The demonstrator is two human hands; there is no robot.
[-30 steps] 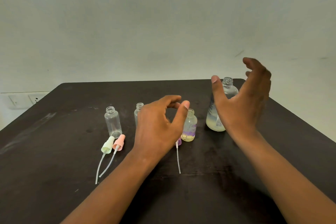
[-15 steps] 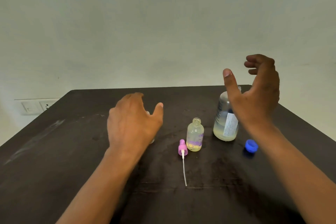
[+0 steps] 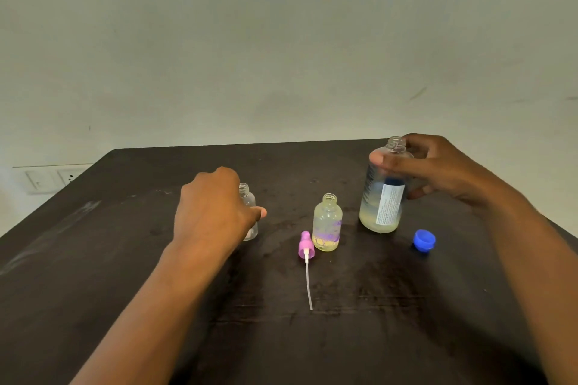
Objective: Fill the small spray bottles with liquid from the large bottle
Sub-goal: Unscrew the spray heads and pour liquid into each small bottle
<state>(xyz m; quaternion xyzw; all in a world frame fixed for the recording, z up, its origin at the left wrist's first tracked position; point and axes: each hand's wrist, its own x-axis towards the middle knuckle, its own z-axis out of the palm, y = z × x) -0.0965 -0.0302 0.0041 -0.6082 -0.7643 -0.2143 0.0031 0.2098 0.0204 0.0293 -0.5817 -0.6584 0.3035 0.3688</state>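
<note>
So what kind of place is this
Probably a plain room at home or in an office: a bare pale wall, wall sockets and a dark table.

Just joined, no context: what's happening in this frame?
A person is refilling small spray bottles at a dark table. The right hand grips the uncapped large bottle, which is upright with pale liquid low in it; its blue cap lies beside it. The left hand is wrapped around an empty clear small bottle. Between them stands an open small bottle with some yellowish liquid, and a pink spray pump lies next to it. Nothing is being poured yet.
</note>
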